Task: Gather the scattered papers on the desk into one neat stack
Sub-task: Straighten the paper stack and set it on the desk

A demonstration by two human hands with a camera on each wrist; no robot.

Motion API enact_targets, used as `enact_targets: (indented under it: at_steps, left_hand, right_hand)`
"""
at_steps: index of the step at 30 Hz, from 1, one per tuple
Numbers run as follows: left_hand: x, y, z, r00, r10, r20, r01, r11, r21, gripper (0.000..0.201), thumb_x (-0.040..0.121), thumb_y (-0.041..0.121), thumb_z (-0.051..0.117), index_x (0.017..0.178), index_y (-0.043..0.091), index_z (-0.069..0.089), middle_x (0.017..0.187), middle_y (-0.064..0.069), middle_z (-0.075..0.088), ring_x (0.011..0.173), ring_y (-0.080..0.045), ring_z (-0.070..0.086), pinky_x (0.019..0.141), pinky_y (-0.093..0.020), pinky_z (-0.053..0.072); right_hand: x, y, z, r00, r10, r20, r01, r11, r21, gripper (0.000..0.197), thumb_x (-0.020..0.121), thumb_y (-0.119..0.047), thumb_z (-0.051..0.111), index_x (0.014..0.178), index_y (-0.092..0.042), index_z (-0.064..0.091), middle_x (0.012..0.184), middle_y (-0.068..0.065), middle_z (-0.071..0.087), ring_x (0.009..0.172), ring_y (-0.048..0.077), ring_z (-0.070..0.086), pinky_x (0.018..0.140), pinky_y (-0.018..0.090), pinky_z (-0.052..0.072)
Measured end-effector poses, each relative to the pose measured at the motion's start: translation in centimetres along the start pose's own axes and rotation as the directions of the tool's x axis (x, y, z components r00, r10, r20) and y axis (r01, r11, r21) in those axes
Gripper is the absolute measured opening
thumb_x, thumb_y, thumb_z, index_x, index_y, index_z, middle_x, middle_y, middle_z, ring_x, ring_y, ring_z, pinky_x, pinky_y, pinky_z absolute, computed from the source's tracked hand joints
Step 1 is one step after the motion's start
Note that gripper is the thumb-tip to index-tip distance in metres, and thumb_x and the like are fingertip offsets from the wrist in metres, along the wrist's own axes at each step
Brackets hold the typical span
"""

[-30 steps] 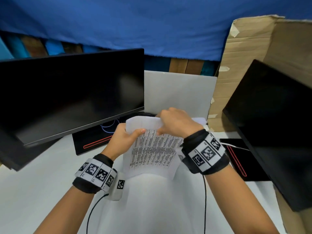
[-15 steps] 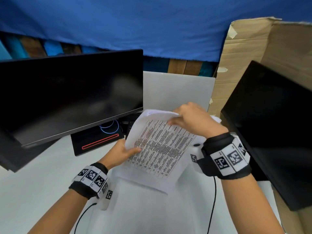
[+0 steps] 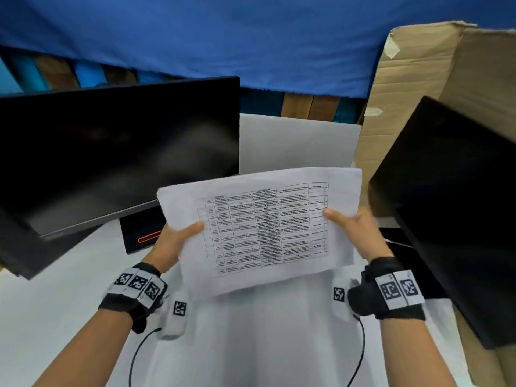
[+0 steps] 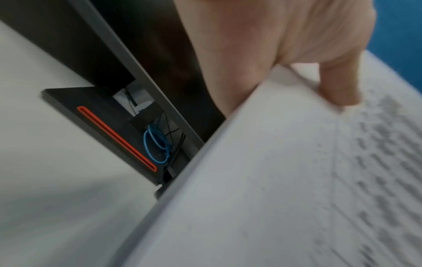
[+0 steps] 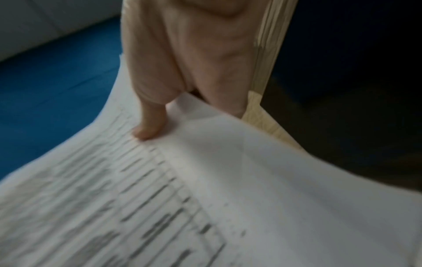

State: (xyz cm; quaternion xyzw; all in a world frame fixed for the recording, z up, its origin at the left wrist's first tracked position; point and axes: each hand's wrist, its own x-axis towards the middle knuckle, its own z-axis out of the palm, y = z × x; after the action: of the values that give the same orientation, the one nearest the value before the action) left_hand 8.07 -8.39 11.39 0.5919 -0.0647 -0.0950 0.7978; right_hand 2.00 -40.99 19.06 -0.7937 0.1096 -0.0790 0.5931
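Papers [image 3: 265,227] held up off the desk [image 3: 50,303], between the two monitors. Left hand [image 3: 174,241] pinches the left edge, right hand [image 3: 354,230] the right edge, thumbs on top, prob. to square the sheets w/ both sides even. Cardboard box [image 3: 413,88] behind right monitor [image 3: 452,208]; contents hidden.

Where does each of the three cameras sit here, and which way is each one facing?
Head: worn on the head, looks forward and down at the papers, the desk and two dark monitors; both forearms, left hand and right hand show.
Left wrist: looks along the left hand; palm and thumb on the papers, monitor stand beyond.
Right wrist: looks along the right hand; thumb on the papers.
Shared: all three show the printed papers.
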Motion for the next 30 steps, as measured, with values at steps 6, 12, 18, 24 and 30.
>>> enact_targets:
  at_steps: [6, 12, 18, 24, 30]
  left_hand:
    - [-0.3, -1.0, 2.2, 0.945, 0.228, -0.234, -0.162, 0.949, 0.269, 0.022, 0.084, 0.01, 0.059, 0.085, 0.032, 0.061, 0.073, 0.032, 0.07, 0.074, 0.01, 0.066, 0.07, -0.011, 0.055]
    - [-2.7, -5.7, 1.3, 0.962, 0.079, -0.262, -0.011, 0.968, 0.252, 0.024, 0.078, 0.003, 0.065, 0.081, 0.027, 0.064, 0.074, 0.023, 0.073, 0.066, 0.005, 0.068, 0.056, -0.01, 0.052]
    - [-3.1, -6.5, 0.5, 0.95, 0.016, -0.311, 0.054, 0.975, 0.214, 0.018, 0.079, 0.006, 0.064, 0.085, 0.023, 0.065, 0.069, 0.018, 0.074, 0.068, 0.003, 0.069, 0.056, -0.011, 0.053]
    - [-3.0, -7.6, 0.8, 0.953, -0.022, -0.303, 0.095, 0.969, 0.23, 0.02, 0.081, 0.004, 0.062, 0.088, 0.023, 0.064, 0.067, 0.019, 0.073, 0.068, 0.008, 0.067, 0.056, -0.007, 0.051]
    - [-1.0, -3.6, 0.3, 0.954, 0.046, -0.295, 0.038, 0.962, 0.271, 0.025, 0.075, 0.004, 0.068, 0.089, 0.024, 0.064, 0.071, 0.021, 0.073, 0.082, -0.005, 0.069, 0.078, -0.031, 0.053]
  right_hand:
    - [-0.7, 4.6, 2.8, 0.983, 0.048, -0.175, -0.004, 0.969, 0.245, 0.029, 0.081, -0.005, 0.064, 0.11, -0.008, 0.061, 0.098, 0.0, 0.066, 0.078, -0.002, 0.064, 0.07, 0.009, 0.053]
    - [-3.2, 10.3, 5.7, 0.96, 0.26, -0.102, -0.216, 0.923, 0.319, 0.022, 0.074, 0.002, 0.07, 0.077, -0.019, 0.065, 0.08, -0.004, 0.068, 0.06, -0.003, 0.067, 0.055, 0.011, 0.053]
    - [-3.4, 12.8, 5.9, 0.946, 0.308, -0.105, -0.245, 0.886, 0.393, 0.025, 0.073, 0.001, 0.071, 0.09, -0.017, 0.067, 0.089, -0.002, 0.069, 0.079, 0.008, 0.067, 0.065, 0.017, 0.056]
    - [-3.1, 13.5, 6.9, 0.928, 0.364, -0.073, -0.323, 0.888, 0.328, 0.018, 0.075, -0.004, 0.071, 0.085, -0.018, 0.064, 0.089, 0.002, 0.068, 0.081, 0.018, 0.065, 0.055, 0.013, 0.052]
    - [0.2, 8.7, 4.3, 0.964, 0.202, -0.172, -0.182, 0.975, 0.125, 0.035, 0.076, -0.007, 0.071, 0.108, 0.004, 0.062, 0.112, 0.021, 0.065, 0.09, 0.023, 0.061, 0.084, 0.034, 0.05]
